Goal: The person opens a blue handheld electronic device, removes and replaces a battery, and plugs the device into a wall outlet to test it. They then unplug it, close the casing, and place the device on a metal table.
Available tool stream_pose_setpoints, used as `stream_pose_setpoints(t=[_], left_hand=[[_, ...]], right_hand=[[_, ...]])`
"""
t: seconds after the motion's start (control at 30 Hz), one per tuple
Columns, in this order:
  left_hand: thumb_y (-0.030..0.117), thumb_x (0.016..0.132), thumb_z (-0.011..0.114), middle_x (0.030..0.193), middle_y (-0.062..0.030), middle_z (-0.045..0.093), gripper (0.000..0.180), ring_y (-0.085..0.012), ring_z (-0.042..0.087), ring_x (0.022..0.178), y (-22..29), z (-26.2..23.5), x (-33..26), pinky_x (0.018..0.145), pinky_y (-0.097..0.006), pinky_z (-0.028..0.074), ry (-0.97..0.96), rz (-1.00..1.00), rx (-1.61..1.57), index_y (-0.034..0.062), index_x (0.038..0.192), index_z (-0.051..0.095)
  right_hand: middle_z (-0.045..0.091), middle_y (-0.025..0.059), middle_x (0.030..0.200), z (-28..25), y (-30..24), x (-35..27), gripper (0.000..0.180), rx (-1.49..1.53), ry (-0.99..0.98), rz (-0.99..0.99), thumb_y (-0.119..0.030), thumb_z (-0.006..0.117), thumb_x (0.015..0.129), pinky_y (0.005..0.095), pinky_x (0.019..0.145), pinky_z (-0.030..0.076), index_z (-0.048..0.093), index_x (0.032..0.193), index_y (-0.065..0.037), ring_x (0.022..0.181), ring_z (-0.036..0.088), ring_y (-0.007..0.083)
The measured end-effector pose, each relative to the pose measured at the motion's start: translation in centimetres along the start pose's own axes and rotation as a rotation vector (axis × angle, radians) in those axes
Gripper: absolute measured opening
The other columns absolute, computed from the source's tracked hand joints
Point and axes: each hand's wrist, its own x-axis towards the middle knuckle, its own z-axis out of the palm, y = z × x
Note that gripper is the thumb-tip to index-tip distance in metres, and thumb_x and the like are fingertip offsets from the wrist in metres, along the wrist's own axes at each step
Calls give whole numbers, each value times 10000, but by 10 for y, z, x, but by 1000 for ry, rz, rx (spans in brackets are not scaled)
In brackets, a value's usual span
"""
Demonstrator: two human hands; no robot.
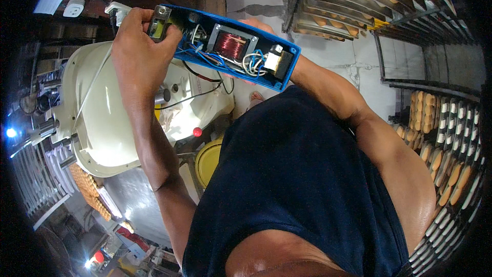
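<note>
Left fisheye of two, worn on that person's head — faces steeply down over the dark shirt, left hand and right hand close — wide view.

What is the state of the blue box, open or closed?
Open: the blue box has no cover on the side facing the camera; its coil and wires show.

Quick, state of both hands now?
Left hand: closed on metal part at left end of box.
Right hand: holding the box from underneath, mostly hidden.
</note>
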Motion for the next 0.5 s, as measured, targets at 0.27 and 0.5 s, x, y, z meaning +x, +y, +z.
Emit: stream_pose_setpoints(t=[0.27, 0.5], left_hand=[[167, 740, 754, 876, -132, 684, 288, -234, 697, 794, 27, -11, -2, 711, -368, 543, 50, 36, 3, 26, 963, 638], [157, 723, 779, 871, -124, 659, 304, -241, 659, 704, 20, -13, 2, 658, -362, 530, 101, 90, -43, 42, 964, 635]], right_hand=[[733, 171, 994, -20, 3, 19, 397, 195, -184, -103, -354, 625, 874, 400, 728, 620, 688, 1067, -12, 805, 733, 265], [730, 185, 974, -13, -5, 11, 462, -63, -209, -179, -402, 588, 895, 389, 744, 616, 676, 1086, 9, 802, 734, 256]])
